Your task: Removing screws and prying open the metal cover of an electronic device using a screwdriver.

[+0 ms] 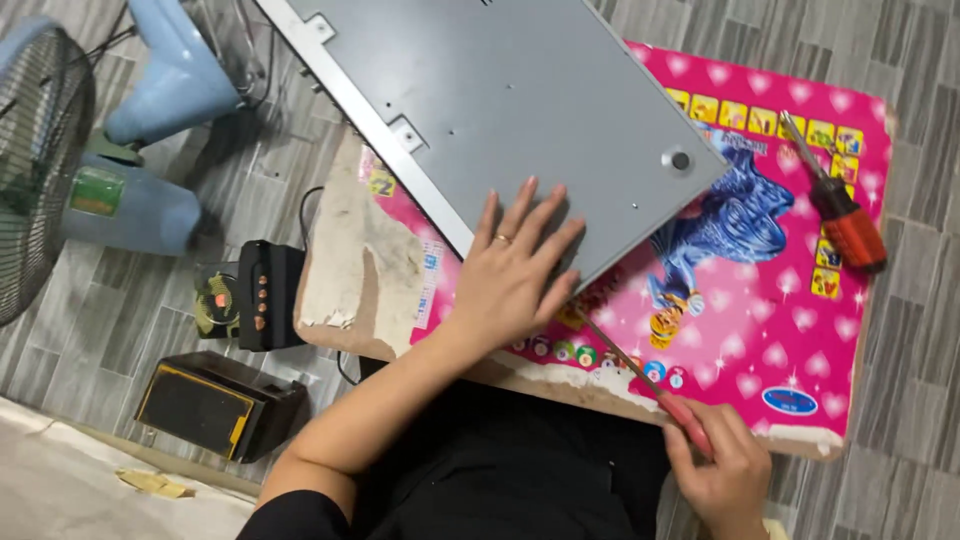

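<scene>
A flat grey metal case (520, 110) lies tilted across a small low table (350, 260), one corner overhanging the table's far-left edge and the near corner under the left hand (510, 275). That hand lies palm-down on the panel with fingers spread wide, a ring on one finger, gripping nothing. A round foot (680, 159) sits on the case just beyond and right of the fingertips.

The right hand (722, 465) is curled around the pinkish handle of a long thin screwdriver (640, 372), whose shaft runs up and left to the case's near edge, just beside the left hand's thumb side.

The table top is covered with a bright pink sheet (780, 330) printed with hearts and a blue cartoon figure; left of the left hand the covering is torn away, showing bare pale board. A second screwdriver (835, 200) with a red and black handle lies on the pink sheet well to the right of both hands.

The floor (915, 300) is grey wood-look tile. Left of the left hand stand a small black device (265, 295) and a dark box (215, 405), and farther out a pale blue electric fan (60, 170). A dark garment covers the person's lap between the arms.
</scene>
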